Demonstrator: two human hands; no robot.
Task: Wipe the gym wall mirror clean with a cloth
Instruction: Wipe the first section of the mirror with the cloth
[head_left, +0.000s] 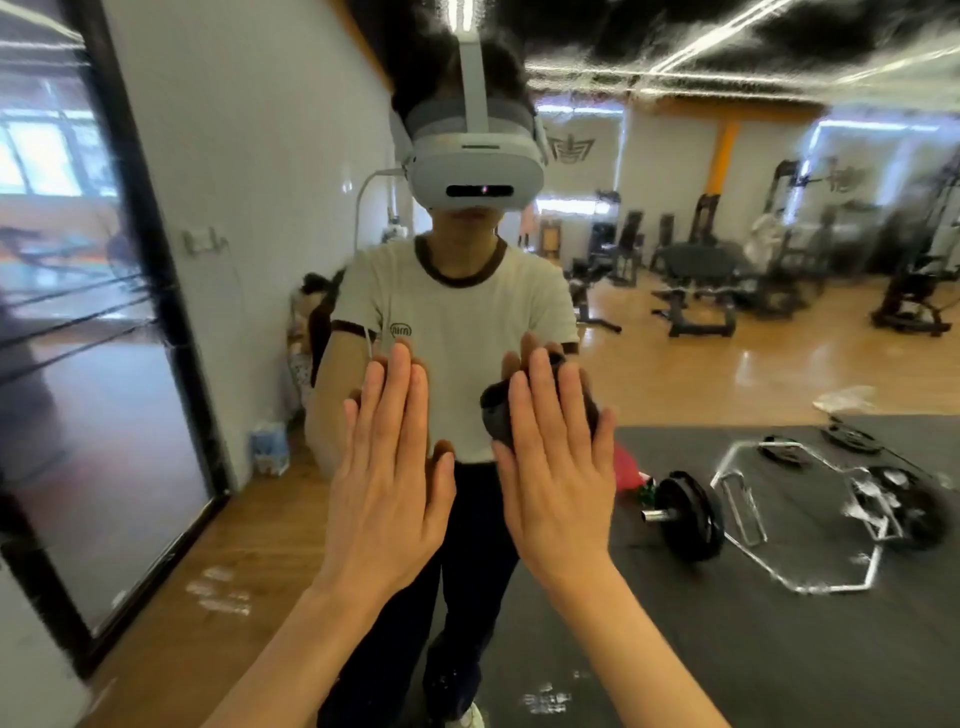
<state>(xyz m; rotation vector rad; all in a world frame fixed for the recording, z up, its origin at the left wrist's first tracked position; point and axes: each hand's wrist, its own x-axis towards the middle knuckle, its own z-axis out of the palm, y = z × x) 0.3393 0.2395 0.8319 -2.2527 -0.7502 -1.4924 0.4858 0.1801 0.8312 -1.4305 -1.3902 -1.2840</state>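
At centre frame: we face the gym wall mirror (753, 364), both hands raised flat against the glass, our own reflection behind them.

Left edge of frame: a black-framed glass door (93, 364) stands beside the mirror wall, well apart from our hands.

Left hand (389, 467): just left of centre, fingers straight and together, palm laid on the glass and holding nothing — it looks like a brace.

Risk, left hand: we judge a bare palm on the mirror could leave fresh prints, so that patch may need another pass.

Right hand (558, 457): just right of centre, fingers straight and slightly spread, pressing the cloth to the glass rather than gripping it.

Cloth (496, 415): dark and bunched, showing above and to the left of our right fingers, trapped between palm and mirror.

Risk, cloth: with flat fingers only, it could slip out or bunch further on a fast stroke — then skin, not fabric, would smear the glass.

Lower right of frame: weight plates (685, 514) and a hex bar (810, 519) reflected on black matting.
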